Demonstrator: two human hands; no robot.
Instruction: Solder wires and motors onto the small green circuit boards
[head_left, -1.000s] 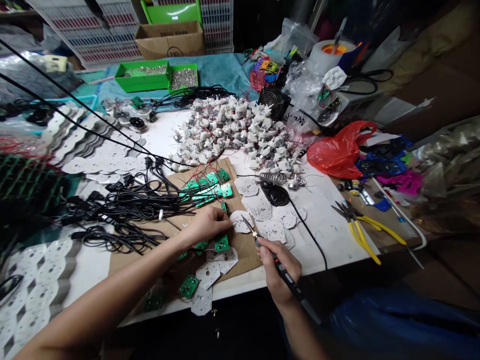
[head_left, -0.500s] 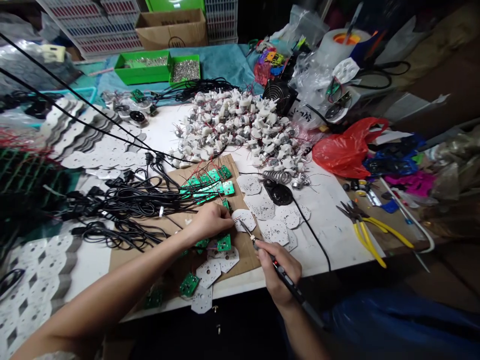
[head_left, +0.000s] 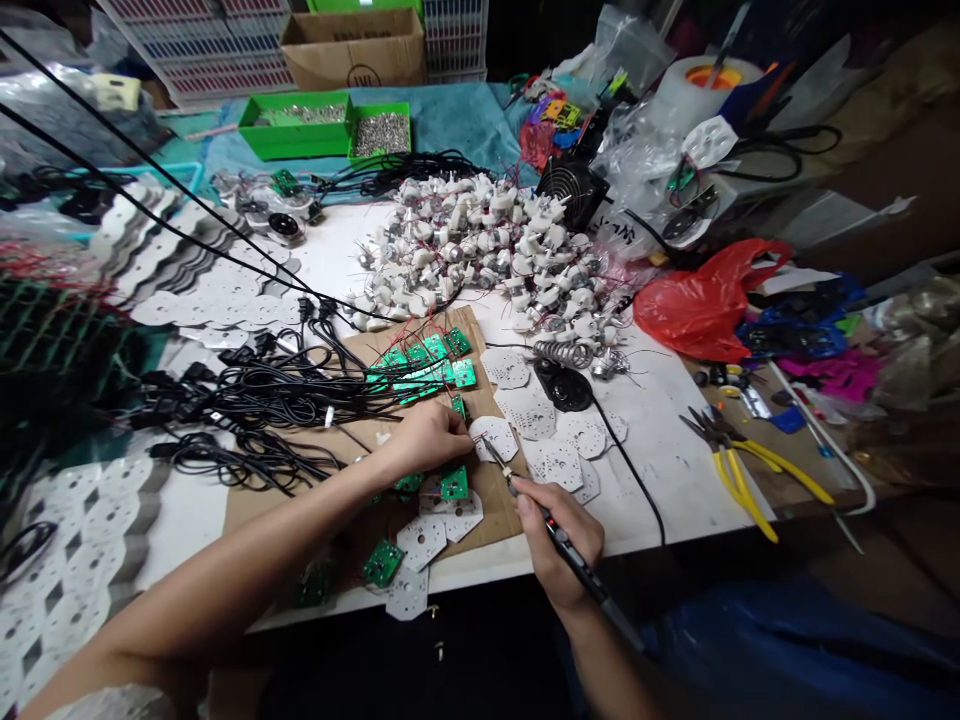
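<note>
My right hand grips a black soldering iron with a small red light on it. The iron's metal tip rests at or just above a white perforated plate on the cardboard. Close to the tip, my left hand is closed in a pinch; a thin reddish wire seems to show at its fingertips. One green circuit board lies just behind the left fingers, and another green circuit board lies just in front, on more white plates. The left fingers partly hide what they hold.
Black power cords bundle at left. White motors pile up at the back. A coiled-spring iron stand, yellow-handled pliers and a red bag lie right. Cardboard covers the table near its front edge.
The view has shifted slightly, so the scene sits a little further right. Both hands keep their grips, and the iron's tip stays by the same white plate.
</note>
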